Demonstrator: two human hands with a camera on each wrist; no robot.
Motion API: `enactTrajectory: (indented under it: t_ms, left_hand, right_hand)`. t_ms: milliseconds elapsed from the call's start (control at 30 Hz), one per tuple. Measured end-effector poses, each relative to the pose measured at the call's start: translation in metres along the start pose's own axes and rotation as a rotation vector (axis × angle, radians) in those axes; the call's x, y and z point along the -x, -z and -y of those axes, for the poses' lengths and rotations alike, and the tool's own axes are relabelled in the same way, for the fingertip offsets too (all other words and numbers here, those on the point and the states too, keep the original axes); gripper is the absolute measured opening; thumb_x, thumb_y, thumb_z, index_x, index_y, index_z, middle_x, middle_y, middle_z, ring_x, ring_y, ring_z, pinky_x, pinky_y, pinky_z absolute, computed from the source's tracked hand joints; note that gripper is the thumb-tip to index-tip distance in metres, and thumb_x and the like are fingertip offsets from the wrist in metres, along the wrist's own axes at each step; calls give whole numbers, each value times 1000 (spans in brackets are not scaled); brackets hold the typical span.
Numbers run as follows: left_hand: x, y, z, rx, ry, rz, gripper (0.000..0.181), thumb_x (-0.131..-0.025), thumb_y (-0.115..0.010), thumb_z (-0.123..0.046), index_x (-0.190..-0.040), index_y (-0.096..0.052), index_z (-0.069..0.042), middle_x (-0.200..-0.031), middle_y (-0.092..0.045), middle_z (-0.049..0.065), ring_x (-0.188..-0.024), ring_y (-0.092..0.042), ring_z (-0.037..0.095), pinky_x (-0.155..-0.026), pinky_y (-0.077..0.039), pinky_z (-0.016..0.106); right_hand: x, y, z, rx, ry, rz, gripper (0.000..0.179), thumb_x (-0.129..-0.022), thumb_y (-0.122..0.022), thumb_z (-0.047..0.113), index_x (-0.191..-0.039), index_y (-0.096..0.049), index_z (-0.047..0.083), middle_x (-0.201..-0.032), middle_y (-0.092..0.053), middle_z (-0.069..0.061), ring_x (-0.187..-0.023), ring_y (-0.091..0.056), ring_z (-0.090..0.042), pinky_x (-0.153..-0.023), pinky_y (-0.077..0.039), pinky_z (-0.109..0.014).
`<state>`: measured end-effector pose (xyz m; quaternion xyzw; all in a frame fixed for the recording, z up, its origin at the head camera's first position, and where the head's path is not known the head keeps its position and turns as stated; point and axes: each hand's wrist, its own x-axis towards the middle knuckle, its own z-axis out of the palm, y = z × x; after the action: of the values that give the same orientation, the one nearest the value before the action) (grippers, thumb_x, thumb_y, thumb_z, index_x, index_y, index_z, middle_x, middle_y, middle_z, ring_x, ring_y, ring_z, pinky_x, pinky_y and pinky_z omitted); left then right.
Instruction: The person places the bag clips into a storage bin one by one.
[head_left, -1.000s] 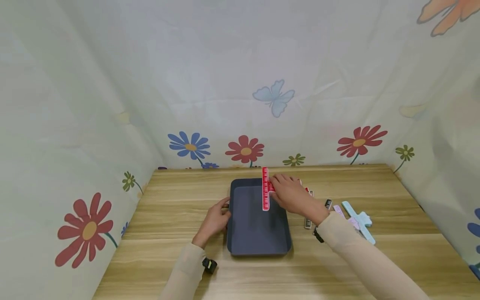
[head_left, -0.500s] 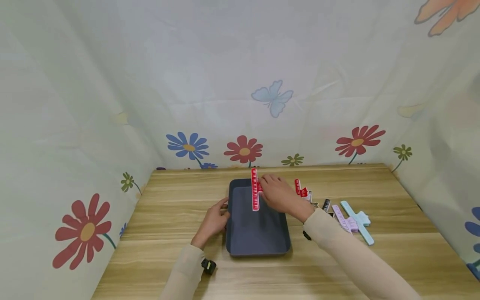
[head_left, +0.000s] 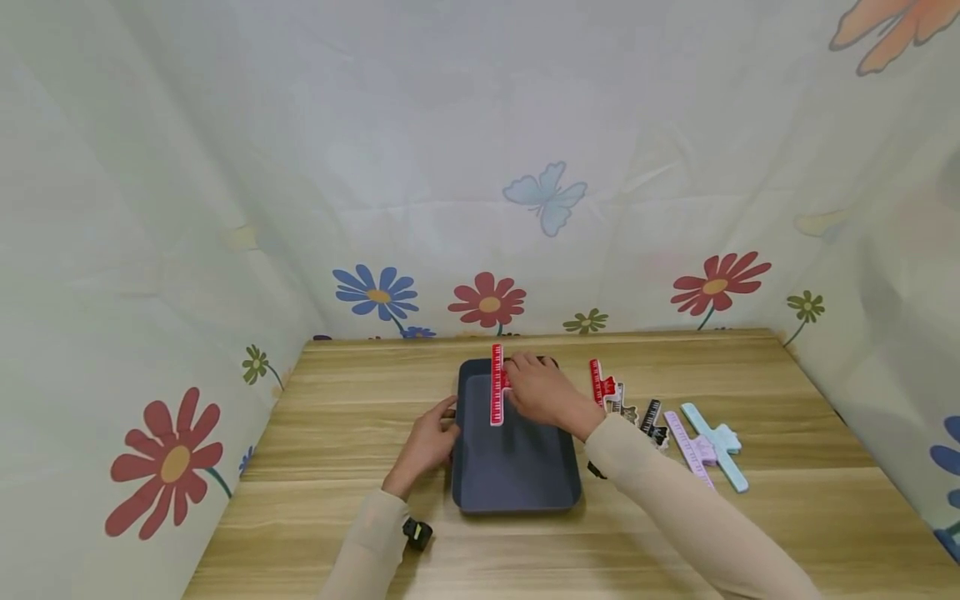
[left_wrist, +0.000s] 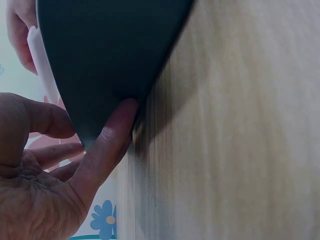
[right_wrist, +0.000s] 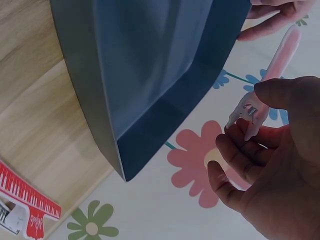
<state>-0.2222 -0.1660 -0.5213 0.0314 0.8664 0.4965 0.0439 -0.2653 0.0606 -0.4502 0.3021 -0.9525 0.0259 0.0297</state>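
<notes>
My right hand (head_left: 546, 390) pinches a red sheet-music clip (head_left: 497, 390) by its handle, over the far part of a dark grey rectangular tray (head_left: 517, 479). A long bar printed with white piano keys points away from me on the clip. In the right wrist view, the thumb and fingers grip the clip (right_wrist: 281, 55), seen from its side. My left hand (head_left: 426, 440) rests at the tray's left side. Its fingers (left_wrist: 117, 117), fairly straight, touch the outer wall and reach the rim in the left wrist view. The tray's inside looks bare where it shows.
Right of the tray lie several similar clips: a second red clip (head_left: 606, 387), a beige one (head_left: 624, 408), a black one (head_left: 654, 429), a lavender one (head_left: 693, 450) and a light blue one (head_left: 716, 442). Flower-printed cloth (head_left: 480, 167) surrounds the wooden table (head_left: 360, 375).
My right hand has carried the red clip leftward over the tray. The clips on the table have come into fuller view behind the arm. My left hand has stayed put.
</notes>
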Motion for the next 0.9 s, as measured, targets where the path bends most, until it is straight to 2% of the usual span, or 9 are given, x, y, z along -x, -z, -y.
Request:
enactTrajectory:
  t_ms: [200, 400, 633, 900]
  left_hand:
    - [0, 0, 1, -27, -5, -4, 57, -91, -51, -4, -147, -44, -7, -130, -59, 26, -105, -66, 29, -51, -54, 27]
    - [0, -1, 2, -12, 3, 7, 59, -90, -51, -4, -148, -42, -6, -129, -59, 25, -93, -68, 26, -45, -54, 31]
    - [-3, 0, 1, -47, -7, -6, 57, -91, -53, -5, -147, -42, -3, -127, -62, 24, -105, -68, 29, -59, -57, 28]
    - [-3, 1, 1, -50, -18, -8, 56, -90, -53, -4, -145, -45, -3, -125, -63, 25, -102, -69, 29, -60, -56, 28]
  right_hand:
    - [-10, -7, 5, -13, -10, 53, 48, -99, -55, 36, -136, -51, 5, -141, -50, -14, -131, -48, -29, -102, -46, -51]
    - [-19, -15, 11, -17, -25, 105, 49, -100, -53, 37, -138, -50, 6, -142, -50, -13, -132, -47, -29, -106, -43, -52]
    - [-28, -22, 15, -8, -54, 182, 50, -100, -52, 38, -140, -50, 7, -138, -52, -11, -128, -49, -28, -107, -43, -53]
    - [-38, -29, 20, 16, -71, 247, 55, -100, -52, 39, -146, -44, 9, -145, -48, -10, -135, -45, -27, -112, -40, -54]
